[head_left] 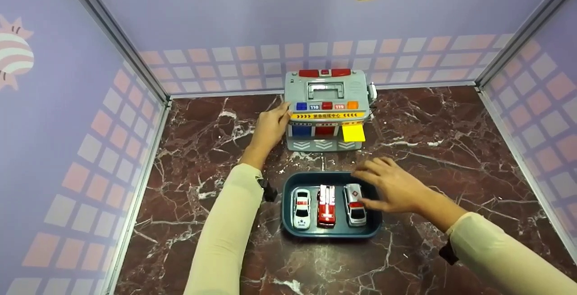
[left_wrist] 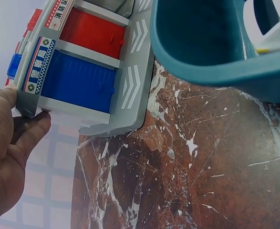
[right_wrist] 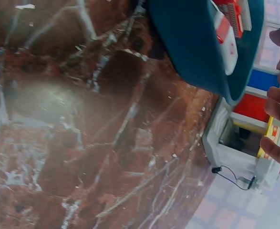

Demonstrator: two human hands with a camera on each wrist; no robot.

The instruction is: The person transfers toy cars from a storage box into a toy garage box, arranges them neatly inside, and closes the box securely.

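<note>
A grey toy garage stands upright near the back wall. Its blue door and red door are down, while the yellow door at the right is swung up. My left hand grips the garage's left roof edge, thumb and fingers on either side of the corner. In front sits a dark teal tray with a white police car, a red fire truck and a silver ambulance car side by side. Over the tray's right rim hovers my right hand, fingers spread and loosely bent beside the ambulance car.
The brown marbled tabletop spreads around the tray and garage. Lilac patterned walls enclose it at the back and both sides. A thin black cord hangs by the garage's right side.
</note>
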